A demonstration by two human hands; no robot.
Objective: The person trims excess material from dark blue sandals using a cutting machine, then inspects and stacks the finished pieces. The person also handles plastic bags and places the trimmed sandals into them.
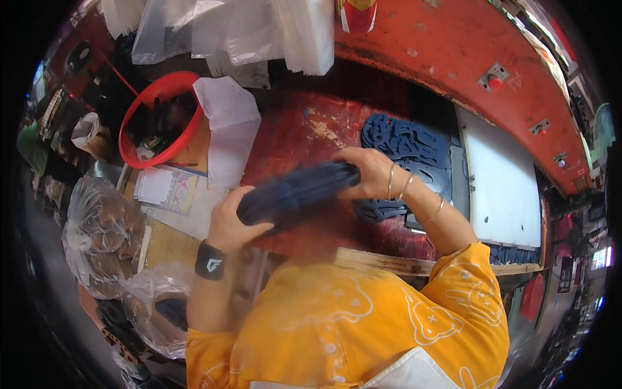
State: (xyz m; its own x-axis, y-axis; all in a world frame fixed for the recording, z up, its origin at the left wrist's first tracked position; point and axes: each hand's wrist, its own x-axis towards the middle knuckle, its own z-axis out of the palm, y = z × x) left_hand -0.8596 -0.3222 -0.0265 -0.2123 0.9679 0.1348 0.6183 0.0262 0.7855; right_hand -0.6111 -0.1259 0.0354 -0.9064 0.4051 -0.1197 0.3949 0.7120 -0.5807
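Orange shirt (382, 311) cloth with white outline prints lies closest to the camera, and just beyond it a dark blue stack (295, 194), slightly blurred, spans the gap between both hands over the red tabletop (278, 139). The left hand (228, 222) is clamped around its left end, thumb on the near side; the right hand (370, 172) grips the opposite end, near dark blue cut-outs (395, 137) lying flat.

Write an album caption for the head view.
Left hand and right hand grip a dark-blue bundle over a red work surface.
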